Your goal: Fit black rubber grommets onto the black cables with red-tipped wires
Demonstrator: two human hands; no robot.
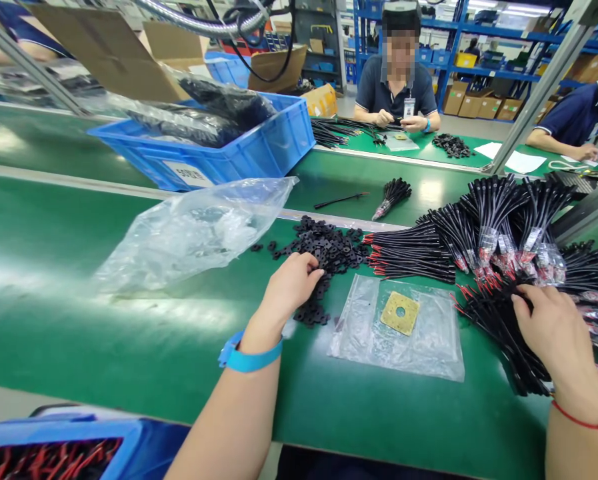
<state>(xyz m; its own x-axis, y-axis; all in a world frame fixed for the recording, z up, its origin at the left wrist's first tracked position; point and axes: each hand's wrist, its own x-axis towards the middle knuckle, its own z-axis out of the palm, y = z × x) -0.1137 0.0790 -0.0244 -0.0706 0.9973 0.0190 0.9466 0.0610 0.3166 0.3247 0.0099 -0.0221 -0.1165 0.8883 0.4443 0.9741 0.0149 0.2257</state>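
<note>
My left hand (293, 283) reaches into a heap of small black plastic parts (323, 243). Its fingers are curled together at the heap's edge, and what is between the tips is hidden. At the right, my right hand (549, 320) bends over a loose pile of black cables (501, 333) with red wire ends, thumb and fingers closing on one of them. Between the hands, a square yellow plate (400, 313) with a round hole lies on a flat clear plastic bag (349, 333). A row of black cables (413, 253) lies beyond the bag.
Bundled cables (499, 213) are stacked at the right by a metal post (543, 87). A crumpled plastic bag (193, 233) and a blue crate (259, 140) stand left. Another blue bin (133, 447) is at lower left. A co-worker (396, 80) sits opposite.
</note>
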